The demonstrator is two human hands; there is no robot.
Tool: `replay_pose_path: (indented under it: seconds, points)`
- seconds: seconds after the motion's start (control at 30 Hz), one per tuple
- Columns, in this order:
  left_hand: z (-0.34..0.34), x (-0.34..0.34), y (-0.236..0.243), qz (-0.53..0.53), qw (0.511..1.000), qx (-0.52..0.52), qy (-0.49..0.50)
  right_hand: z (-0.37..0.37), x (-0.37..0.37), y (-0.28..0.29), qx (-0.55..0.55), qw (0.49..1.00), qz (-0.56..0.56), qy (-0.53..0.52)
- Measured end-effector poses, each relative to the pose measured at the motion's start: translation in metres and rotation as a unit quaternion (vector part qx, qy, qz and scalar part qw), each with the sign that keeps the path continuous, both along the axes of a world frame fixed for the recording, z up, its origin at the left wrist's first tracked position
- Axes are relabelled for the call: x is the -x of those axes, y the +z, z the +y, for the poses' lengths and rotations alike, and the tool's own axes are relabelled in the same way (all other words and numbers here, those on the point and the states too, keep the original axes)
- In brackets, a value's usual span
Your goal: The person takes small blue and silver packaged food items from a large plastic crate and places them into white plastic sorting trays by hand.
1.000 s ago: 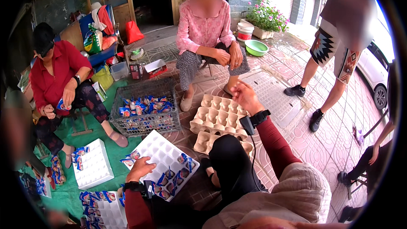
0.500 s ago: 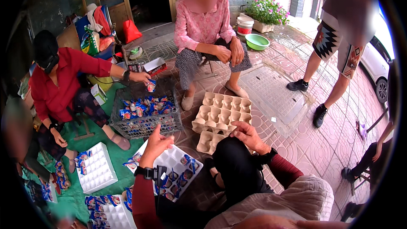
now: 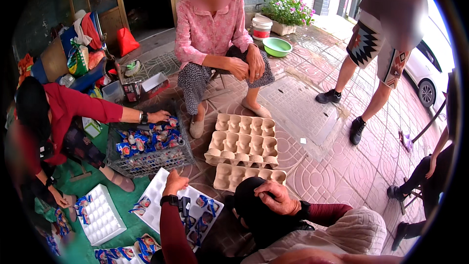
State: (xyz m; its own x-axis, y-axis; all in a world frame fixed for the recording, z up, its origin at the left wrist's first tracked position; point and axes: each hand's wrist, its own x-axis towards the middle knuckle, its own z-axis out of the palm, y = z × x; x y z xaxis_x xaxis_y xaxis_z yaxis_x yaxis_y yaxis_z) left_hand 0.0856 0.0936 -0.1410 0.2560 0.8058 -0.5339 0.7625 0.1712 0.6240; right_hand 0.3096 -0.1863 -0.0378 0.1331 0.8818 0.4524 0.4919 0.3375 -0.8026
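My left hand is over a white dimpled tray holding blue packets with pale contents; its fingers are partly seen, apart, with no item visible in them. My right hand rests at my black-clad knee, fingers curled closed with nothing visible in them. Beyond it lie brown moulded egg cartons. A dark plastic crate full of similar packets stands to the left.
A co-worker in red reaches into the crate beside more white trays on green sheeting. A seated person in pink faces me. A standing person and another's dark-clad legs are at the right, near a white car.
My left hand has moved over the white tray. My right hand has lowered to my knee and curled. The co-worker's arm has moved down into the crate. The view has shifted slightly.
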Motion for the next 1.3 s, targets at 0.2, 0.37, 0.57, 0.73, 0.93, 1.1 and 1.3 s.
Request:
replay_pose_path:
  seconds: [0.2, 0.37, 0.57, 0.73, 0.93, 1.1, 1.3]
  points:
    - [0.020, 0.008, -0.020, 0.006, 0.999, 0.042, 0.002, 0.000, -0.003, 0.002, 0.012, 1.000, -0.001, 0.008]
    - [0.025, -0.002, -0.026, 0.062, 0.994, 0.060, -0.062, 0.003, 0.002, 0.003, 0.005, 1.000, 0.013, 0.007]
    - [-0.046, -0.009, 0.016, -0.099, 0.983, 0.121, -0.101, 0.000, 0.002, -0.002, -0.015, 0.999, 0.044, -0.004]
    - [-0.067, 0.032, 0.041, -0.035, 0.993, 0.011, -0.110, -0.002, 0.002, -0.006, 0.002, 0.997, 0.071, -0.022]
    - [-0.107, 0.098, 0.093, -0.041, 0.998, -0.017, -0.032, -0.013, 0.007, -0.001, -0.028, 0.997, 0.063, -0.023]
    - [-0.136, 0.146, 0.098, -0.133, 0.987, -0.007, 0.089, -0.022, 0.014, 0.003, -0.040, 0.998, 0.051, -0.019]
    - [-0.160, 0.164, 0.085, -0.118, 0.988, -0.011, 0.102, -0.033, 0.028, 0.015, -0.043, 0.998, 0.037, -0.001]
